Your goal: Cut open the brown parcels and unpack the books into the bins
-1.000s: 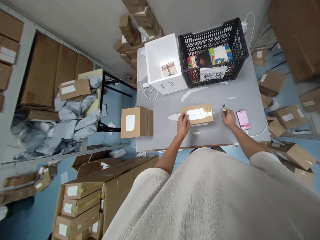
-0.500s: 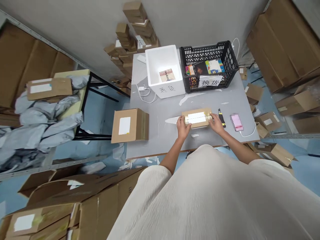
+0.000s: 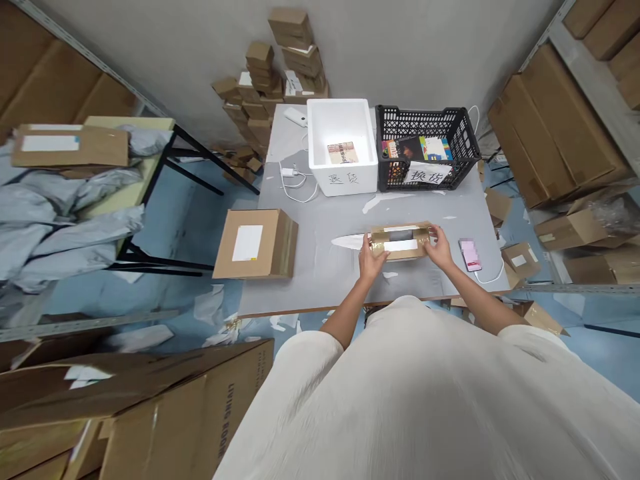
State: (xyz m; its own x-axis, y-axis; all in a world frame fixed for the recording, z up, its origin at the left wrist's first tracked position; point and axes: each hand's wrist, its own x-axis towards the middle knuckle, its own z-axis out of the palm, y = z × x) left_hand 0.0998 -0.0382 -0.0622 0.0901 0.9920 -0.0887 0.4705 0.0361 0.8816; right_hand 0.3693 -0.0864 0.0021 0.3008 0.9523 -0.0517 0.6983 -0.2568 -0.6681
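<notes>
A small cardboard box (image 3: 401, 246) lies near the table's front edge, its top parted along the middle with a dark gap showing inside. White label pieces border the gap, and shiny tape covers both ends. My left hand (image 3: 371, 261) grips the box's left end. At its right end my right hand (image 3: 439, 248) has its fingers wrapped round the corner. A pink-screened phone (image 3: 470, 255) with a white cable lies to the right of my right hand.
A white foam bin (image 3: 350, 179) and a black crate (image 3: 427, 177) with books stand at the back. On the table's left sits a larger closed carton (image 3: 253, 243). A side table (image 3: 150, 183) at left bears grey parcels. Stacked boxes (image 3: 290, 63) stand by the wall.
The small box's top has opened along the middle, splitting its label. Both hands still hold its ends. The yellow and black cutter is no longer visible beside my right hand. The view has shifted slightly.
</notes>
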